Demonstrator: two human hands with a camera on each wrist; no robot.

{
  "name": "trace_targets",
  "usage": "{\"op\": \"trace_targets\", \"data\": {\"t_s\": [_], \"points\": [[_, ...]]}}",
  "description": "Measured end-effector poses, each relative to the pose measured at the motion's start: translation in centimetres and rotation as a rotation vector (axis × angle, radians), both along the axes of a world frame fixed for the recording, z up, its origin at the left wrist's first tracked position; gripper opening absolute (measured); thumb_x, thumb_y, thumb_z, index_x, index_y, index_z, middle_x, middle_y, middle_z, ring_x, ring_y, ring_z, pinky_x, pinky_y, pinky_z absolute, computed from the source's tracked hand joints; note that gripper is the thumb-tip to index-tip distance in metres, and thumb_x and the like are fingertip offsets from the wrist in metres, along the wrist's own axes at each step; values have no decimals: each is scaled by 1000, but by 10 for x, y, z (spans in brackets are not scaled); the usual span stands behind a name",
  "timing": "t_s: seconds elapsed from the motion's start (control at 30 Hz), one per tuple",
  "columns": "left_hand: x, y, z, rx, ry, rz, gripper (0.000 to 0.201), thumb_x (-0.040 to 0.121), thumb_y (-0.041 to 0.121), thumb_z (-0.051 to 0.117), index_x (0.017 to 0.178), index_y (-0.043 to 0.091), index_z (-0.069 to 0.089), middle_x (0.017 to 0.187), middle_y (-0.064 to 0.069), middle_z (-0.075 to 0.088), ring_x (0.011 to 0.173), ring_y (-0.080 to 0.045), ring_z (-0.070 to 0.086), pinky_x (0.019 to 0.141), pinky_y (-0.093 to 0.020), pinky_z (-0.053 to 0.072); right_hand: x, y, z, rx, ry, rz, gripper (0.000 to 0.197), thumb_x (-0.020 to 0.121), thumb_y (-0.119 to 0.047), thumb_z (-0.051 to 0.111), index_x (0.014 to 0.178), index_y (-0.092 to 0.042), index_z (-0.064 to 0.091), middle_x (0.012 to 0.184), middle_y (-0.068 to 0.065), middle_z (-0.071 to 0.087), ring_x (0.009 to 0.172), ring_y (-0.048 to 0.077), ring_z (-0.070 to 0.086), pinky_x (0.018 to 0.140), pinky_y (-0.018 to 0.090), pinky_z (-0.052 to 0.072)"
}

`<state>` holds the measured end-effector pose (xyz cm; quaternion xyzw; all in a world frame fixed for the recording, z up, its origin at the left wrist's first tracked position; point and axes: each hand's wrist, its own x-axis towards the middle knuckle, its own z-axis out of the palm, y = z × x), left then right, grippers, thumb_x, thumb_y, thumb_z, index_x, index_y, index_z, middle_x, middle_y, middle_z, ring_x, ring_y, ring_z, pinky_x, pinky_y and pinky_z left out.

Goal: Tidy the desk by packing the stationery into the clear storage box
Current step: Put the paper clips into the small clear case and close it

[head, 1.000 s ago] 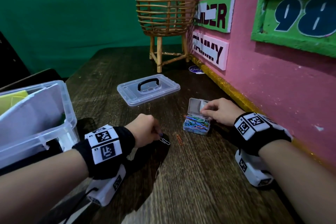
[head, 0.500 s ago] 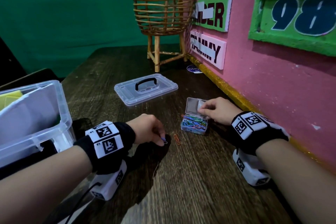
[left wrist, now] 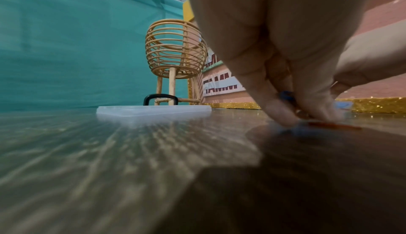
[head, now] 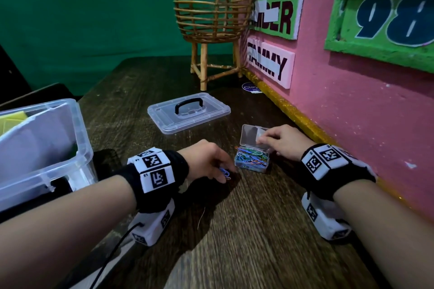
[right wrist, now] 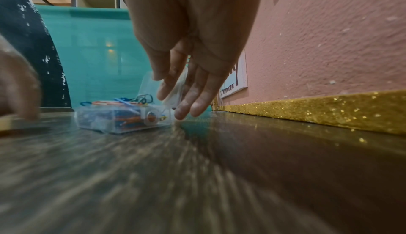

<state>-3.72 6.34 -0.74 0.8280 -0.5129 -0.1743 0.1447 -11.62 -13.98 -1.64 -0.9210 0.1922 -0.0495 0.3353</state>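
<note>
A small clear case (head: pixel 251 161) full of coloured paper clips sits on the wooden desk with its lid (head: pixel 251 134) tipped up. My right hand (head: pixel 265 142) pinches that lid from the right; in the right wrist view the lid (right wrist: pixel 175 88) shows between thumb and fingers (right wrist: pixel 195 105). My left hand (head: pixel 226 176) is just left of the case, fingertips down on the desk, pinching blue paper clips (head: pixel 225 172). The left wrist view shows a blue clip (left wrist: pixel 286 95) between the fingers and an orange clip (left wrist: pixel 334 125) flat under the fingertips. The clear storage box (head: pixel 77 129) stands at the far left.
The storage box's lid (head: pixel 187 116) with a black handle lies flat behind the hands. A rattan basket on legs (head: pixel 211 12) stands at the back by the pink wall (head: pixel 352 112) with its gold strip. Paper and yellow sheets fill the storage box.
My left hand has slid right toward the case with the blue clips, and its fingertips now cover the orange clip. The right hand has stayed on the case's lid.
</note>
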Motion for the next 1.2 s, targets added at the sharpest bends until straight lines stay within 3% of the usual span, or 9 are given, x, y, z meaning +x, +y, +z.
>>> {"op": "trace_targets", "data": {"t_s": [0.07, 0.23, 0.33, 0.4, 0.57, 0.67, 0.87, 1.03, 1.2], "points": [[1, -5, -1, 33, 0, 11, 30, 77, 16, 73, 108, 18, 70, 100, -1, 68, 84, -4, 55, 70, -6, 41, 0, 0, 0, -12, -2, -6, 19, 90, -31, 55, 95, -20, 70, 99, 0, 67, 88, 16, 62, 86, 37, 51], [3, -13, -5, 108, -8, 59, 20, 79, 22, 72, 97, 17, 69, 93, 2, 63, 89, -14, 59, 80, -24, 47, -2, 0, 1, -79, -14, -19, 14, 89, -31, 56, 84, -25, 69, 93, -3, 63, 84, 13, 55, 78, 28, 40], [4, -14, -6, 110, -31, 45, 20, 79, 23, 71, 98, 15, 69, 101, -1, 66, 89, -9, 54, 74, -18, 42, -1, 1, 2, -61, -21, -6, 16, 90, -31, 56, 80, -26, 67, 90, -3, 63, 72, 8, 52, 77, 30, 43], [4, -15, -5, 87, -46, 32, 19, 79, 21, 71, 97, 13, 69, 95, 1, 65, 87, -6, 53, 67, -13, 39, 0, 0, 1, -34, -26, -4, 16, 89, -32, 56, 80, -26, 68, 94, -2, 65, 79, 11, 57, 84, 37, 50], [4, -25, 1, -129, -111, 73, 16, 80, 20, 70, 95, 14, 69, 104, -3, 68, 97, -13, 58, 82, -19, 40, -1, 1, 1, -4, -36, -4, 10, 85, -29, 62, 80, -23, 68, 95, 4, 68, 90, 21, 62, 89, 45, 51], [3, -40, 5, -236, -148, 79, 21, 80, 20, 70, 99, 12, 69, 105, -5, 67, 90, -8, 51, 77, -16, 36, -1, 0, 1, -9, -27, 17, 9, 82, -29, 67, 75, -23, 67, 88, -1, 67, 88, 18, 61, 88, 43, 52], [2, -52, 5, -204, -194, 82, 21, 85, 18, 64, 105, 14, 69, 109, -2, 64, 96, -10, 54, 78, -12, 33, -1, -2, 1, -36, -20, 23, 14, 79, -27, 69, 66, -28, 65, 78, -5, 63, 78, 13, 56, 86, 41, 52], [7, -52, 2, -172, -220, 317, 26, 93, 13, 49, 113, 10, 66, 118, -9, 66, 112, -23, 58, 97, -28, 42, -4, 1, 2, -44, -20, 20, 8, 79, -27, 69, 72, -24, 67, 82, 1, 65, 72, 15, 56, 82, 40, 53], [6, -53, -3, -50, -148, 331, 28, 94, 19, 50, 112, 9, 67, 117, -10, 66, 110, -24, 59, 90, -29, 44, -4, 2, 2, -28, -10, 37, 5, 77, -18, 69, 78, -22, 71, 79, 1, 66, 68, 12, 56, 78, 33, 50]]}}
